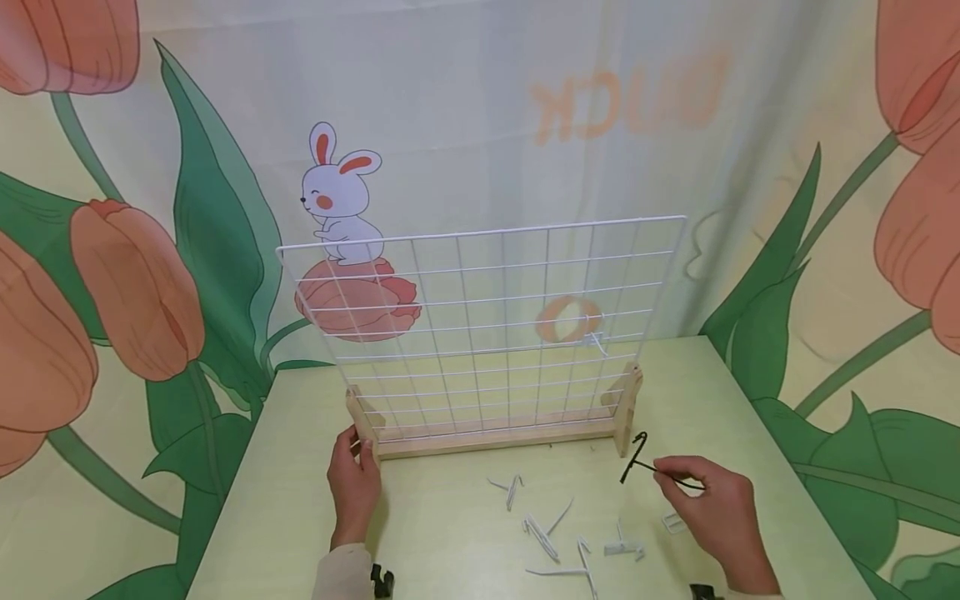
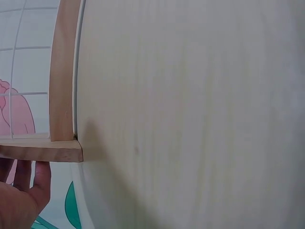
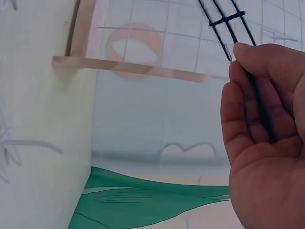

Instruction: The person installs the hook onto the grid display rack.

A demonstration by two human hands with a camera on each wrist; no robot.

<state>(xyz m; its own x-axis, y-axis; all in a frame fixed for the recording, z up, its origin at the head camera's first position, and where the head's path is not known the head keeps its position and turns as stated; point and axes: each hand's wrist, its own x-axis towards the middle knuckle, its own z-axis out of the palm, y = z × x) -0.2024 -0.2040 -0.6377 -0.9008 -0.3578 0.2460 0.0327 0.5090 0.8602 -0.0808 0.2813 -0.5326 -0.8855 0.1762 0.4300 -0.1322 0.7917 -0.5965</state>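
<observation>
A white wire grid rack (image 1: 480, 233) stands upright in a wooden base (image 1: 495, 438). At its left end, my left hand (image 1: 356, 492) grips the wooden side foot (image 1: 364, 421), thumb in front. The left wrist view shows fingertips (image 2: 42, 179) against the foot's edge. My right hand (image 1: 716, 510) pinches a black wire hook (image 1: 643, 464) between thumb and fingers, in front of the rack's right foot (image 1: 624, 425). In the right wrist view, the black hook's crossbar end (image 3: 226, 18) points up past the thumb, its stem lying across the palm. One white hook (image 1: 596, 337) hangs on the grid's right side.
Several loose white wire hooks (image 1: 542, 537) lie on the pale green table (image 1: 435, 517) between the hands. Another white piece (image 1: 673, 522) lies beside my right hand, partly covered by it. A printed curtain (image 1: 465, 125) with tulips and a rabbit hangs behind the table.
</observation>
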